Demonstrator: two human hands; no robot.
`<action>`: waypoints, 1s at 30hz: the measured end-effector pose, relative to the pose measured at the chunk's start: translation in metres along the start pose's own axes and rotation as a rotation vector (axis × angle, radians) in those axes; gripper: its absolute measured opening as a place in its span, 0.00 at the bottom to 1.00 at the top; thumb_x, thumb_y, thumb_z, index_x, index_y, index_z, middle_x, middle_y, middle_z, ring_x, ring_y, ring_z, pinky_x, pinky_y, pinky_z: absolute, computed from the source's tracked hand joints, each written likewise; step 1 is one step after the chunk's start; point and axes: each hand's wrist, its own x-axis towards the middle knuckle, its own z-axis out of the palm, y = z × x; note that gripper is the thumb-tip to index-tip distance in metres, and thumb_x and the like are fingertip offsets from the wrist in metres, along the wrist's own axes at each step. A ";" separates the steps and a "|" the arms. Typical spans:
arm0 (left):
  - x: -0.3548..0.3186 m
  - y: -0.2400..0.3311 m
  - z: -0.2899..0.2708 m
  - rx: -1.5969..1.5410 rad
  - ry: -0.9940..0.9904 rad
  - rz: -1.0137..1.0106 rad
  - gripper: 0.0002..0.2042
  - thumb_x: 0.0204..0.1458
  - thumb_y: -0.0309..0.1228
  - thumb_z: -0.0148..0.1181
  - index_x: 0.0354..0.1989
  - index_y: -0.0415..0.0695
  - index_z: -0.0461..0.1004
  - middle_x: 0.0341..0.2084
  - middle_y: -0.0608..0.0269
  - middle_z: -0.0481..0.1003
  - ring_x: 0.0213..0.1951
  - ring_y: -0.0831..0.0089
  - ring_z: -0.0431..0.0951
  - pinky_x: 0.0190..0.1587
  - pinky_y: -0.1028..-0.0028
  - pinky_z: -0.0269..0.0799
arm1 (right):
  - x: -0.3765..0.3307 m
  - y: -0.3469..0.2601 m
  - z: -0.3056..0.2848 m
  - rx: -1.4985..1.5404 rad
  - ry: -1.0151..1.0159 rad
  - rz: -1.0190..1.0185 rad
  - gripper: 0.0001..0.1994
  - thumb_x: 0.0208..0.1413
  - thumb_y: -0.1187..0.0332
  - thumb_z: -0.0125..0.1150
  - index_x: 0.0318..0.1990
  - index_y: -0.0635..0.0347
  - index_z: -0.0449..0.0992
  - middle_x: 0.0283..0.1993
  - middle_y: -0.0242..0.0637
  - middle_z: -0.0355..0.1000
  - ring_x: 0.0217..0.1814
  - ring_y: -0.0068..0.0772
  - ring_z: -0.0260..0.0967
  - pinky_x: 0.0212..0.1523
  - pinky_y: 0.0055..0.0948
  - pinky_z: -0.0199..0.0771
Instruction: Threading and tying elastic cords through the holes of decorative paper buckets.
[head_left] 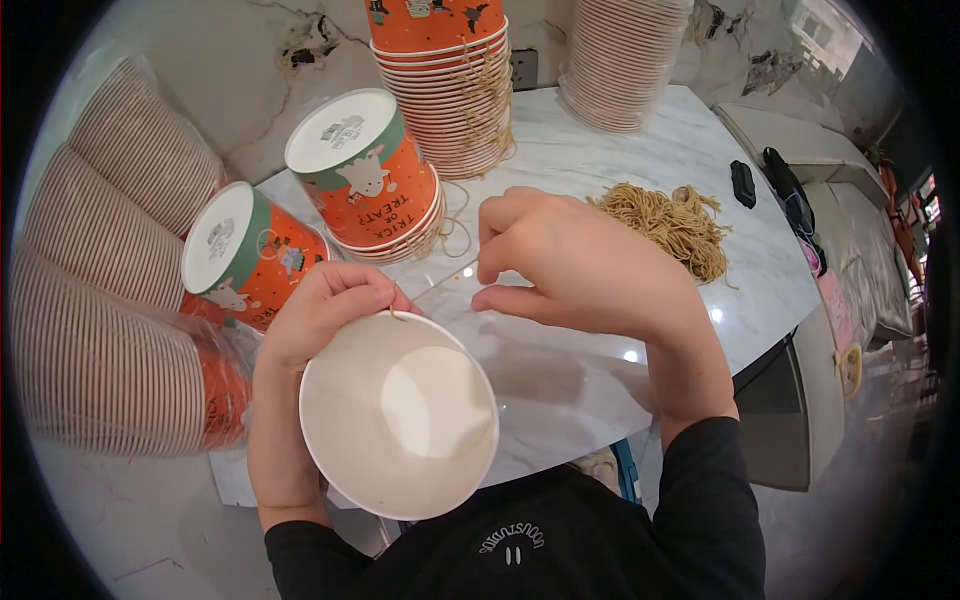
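My left hand (pixel 325 308) grips a white-lined paper bucket (pixel 345 440) by its far rim, thumb on top. The bucket tilts so that its bare inside faces me. From that rim a thin tan string (pixel 440 285) stretches up toward my right hand (pixel 575 255). The right fingers are curled over, at the string's other end, while the thumb sits a little apart below them. How exactly they pinch the string is hidden. Just beyond the left hand stand two upside-down orange paper buckets with white bottoms, a nearer one (pixel 290 265) and a farther one (pixel 385 200).
A tall stack of orange buckets (pixel 440 100) with strings hanging off stands at the back, beside a white stack (pixel 622 65). Plastic-wrapped bucket stacks (pixel 110 350) crowd the left. A heap of tan strings (pixel 675 225) and a small black object (pixel 742 184) lie on the marble-patterned table (pixel 760 280).
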 end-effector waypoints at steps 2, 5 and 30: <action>0.001 -0.001 0.000 0.006 0.058 -0.016 0.10 0.62 0.29 0.60 0.33 0.34 0.80 0.34 0.54 0.83 0.39 0.68 0.83 0.44 0.70 0.78 | -0.004 -0.002 0.004 -0.126 0.195 -0.059 0.07 0.55 0.69 0.69 0.39 0.62 0.83 0.39 0.40 0.74 0.48 0.46 0.73 0.46 0.41 0.74; 0.004 -0.006 -0.002 -0.003 0.035 -0.006 0.09 0.62 0.27 0.59 0.37 0.34 0.82 0.37 0.53 0.84 0.39 0.71 0.84 0.45 0.71 0.80 | 0.009 -0.004 0.013 0.015 0.325 -0.141 0.08 0.55 0.73 0.68 0.42 0.61 0.84 0.42 0.41 0.75 0.50 0.47 0.72 0.48 0.40 0.75; 0.004 -0.006 0.014 0.118 0.176 0.246 0.08 0.51 0.19 0.70 0.37 0.40 0.78 0.34 0.64 0.82 0.41 0.76 0.82 0.47 0.74 0.77 | 0.034 0.013 0.046 0.329 0.377 -0.102 0.04 0.51 0.68 0.69 0.33 0.55 0.84 0.39 0.37 0.75 0.43 0.43 0.76 0.43 0.38 0.76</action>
